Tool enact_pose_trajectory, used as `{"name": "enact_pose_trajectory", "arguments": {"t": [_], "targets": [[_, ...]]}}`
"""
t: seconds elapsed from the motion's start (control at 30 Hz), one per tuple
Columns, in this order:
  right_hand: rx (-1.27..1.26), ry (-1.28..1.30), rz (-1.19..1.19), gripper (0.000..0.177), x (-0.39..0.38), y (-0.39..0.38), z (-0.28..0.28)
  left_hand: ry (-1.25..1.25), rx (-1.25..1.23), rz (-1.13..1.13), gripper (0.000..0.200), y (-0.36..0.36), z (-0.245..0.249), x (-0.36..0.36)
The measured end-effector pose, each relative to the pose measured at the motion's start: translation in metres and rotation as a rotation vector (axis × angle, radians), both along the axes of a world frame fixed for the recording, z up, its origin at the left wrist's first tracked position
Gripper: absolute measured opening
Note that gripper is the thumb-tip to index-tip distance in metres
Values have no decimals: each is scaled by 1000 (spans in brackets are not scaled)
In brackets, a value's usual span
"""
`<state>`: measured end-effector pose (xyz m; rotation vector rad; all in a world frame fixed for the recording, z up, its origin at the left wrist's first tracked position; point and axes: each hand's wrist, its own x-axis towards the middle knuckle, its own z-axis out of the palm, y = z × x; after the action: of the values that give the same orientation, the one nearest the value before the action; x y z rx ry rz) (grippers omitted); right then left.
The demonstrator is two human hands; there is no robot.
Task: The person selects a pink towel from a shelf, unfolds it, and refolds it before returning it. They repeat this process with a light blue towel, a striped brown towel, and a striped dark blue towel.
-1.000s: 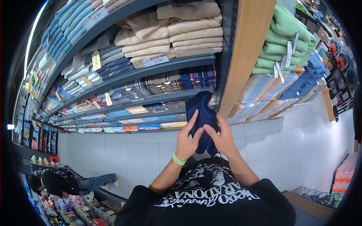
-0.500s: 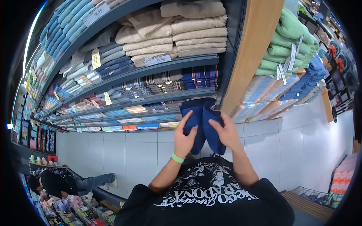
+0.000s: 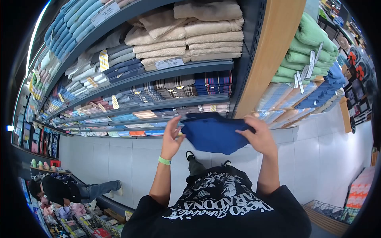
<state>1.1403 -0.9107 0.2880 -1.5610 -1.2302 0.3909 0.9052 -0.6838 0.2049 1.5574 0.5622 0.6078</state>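
Observation:
A navy blue folded towel [image 3: 216, 133] is spread sideways in front of my shirt, above the floor. My right hand [image 3: 258, 134] pinches its right end, thumb on the near face and fingers behind the edge. At the left end, my left hand [image 3: 171, 138] has its thumb and fingers apart, right beside the towel's edge; whether the fingertips touch it is hard to tell. A green band [image 3: 164, 160] circles my left wrist.
Ahead, shelves [image 3: 158, 73] hold stacked towels, with beige towels [image 3: 186, 39] up high. A wooden post [image 3: 268, 47] stands to the right, beside green towels [image 3: 307, 51]. A person [image 3: 63, 190] in black is at lower left. A wire basket [image 3: 327, 208] is at lower right.
The towel has gone from being bent double with both hands on it to being stretched out wide. My hands have moved apart, the left one loosening its fingers.

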Motion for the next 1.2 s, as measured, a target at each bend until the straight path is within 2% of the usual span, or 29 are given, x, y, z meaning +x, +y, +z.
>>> {"name": "enact_pose_trajectory", "arguments": {"t": [0.07,0.1,0.13,0.17,0.2,0.23,0.27,0.3,0.33,0.4,0.43,0.5,0.53,0.57,0.63,0.67,0.73,0.77,0.8,0.9,0.97,1.03,1.13,1.2], "targets": [[-38,-40,128,25,-7,13,-4,-14,249,-176,76,-19,34,12],[-70,-67,191,26,-10,18,-7,-16,247,-165,76,-30,50,20],[-71,-70,203,26,-14,22,-7,16,314,-266,72,-42,66,27],[-80,-27,240,26,-20,25,-8,50,379,-366,69,-47,73,32],[-91,17,276,25,-24,27,-9,53,374,-357,69,-48,72,35],[-96,20,283,25,-25,27,-12,151,387,-412,60,-48,72,38],[-50,4,261,25,-26,27,-15,248,399,-471,52,-50,71,40],[2,-14,234,26,-25,27,-16,247,400,-473,52,-53,69,42],[6,-17,224,26,-25,27,-11,204,418,-421,46,-54,67,45],[45,44,-147,22,-24,23,0,195,459,-318,38,-56,70,49],[47,46,-161,22,-20,19,-6,194,462,-332,38,-58,67,52],[55,214,-369,25,-7,9,-24,66,464,-66,33,-62,57,57],[-18,190,-317,34,-8,4,-19,91,439,-27,29,-65,61,58],[-18,194,-328,34,-11,2,-22,92,440,-38,29,-68,63,59],[121,254,-67,40,-21,6,-26,216,574,37,25,-71,65,61],[49,348,-25,44,-32,8,-22,213,574,31,25,-72,59,64],[66,441,-60,46,-59,20,-23,41,608,107,24,-76,43,68],[84,533,-91,49,-68,25,-24,41,609,104,24,-79,42,69],[82,521,-113,52,-72,28,-26,-9,627,73,26,-82,43,69],[121,596,-130,49,-67,34,-41,-9,538,15,26,-83,43,65],[136,622,-117,46,-63,37,-46,-93,290,-8,32,-84,44,65],[149,648,-103,44,-63,39,-44,-119,329,11,33,-87,46,64],[177,524,-145,35,-68,45,-40,-128,341,-21,35,-83,46,57],[191,634,-175,27,-71,48,-43,-108,312,-65,36,-82,43,54]]}}
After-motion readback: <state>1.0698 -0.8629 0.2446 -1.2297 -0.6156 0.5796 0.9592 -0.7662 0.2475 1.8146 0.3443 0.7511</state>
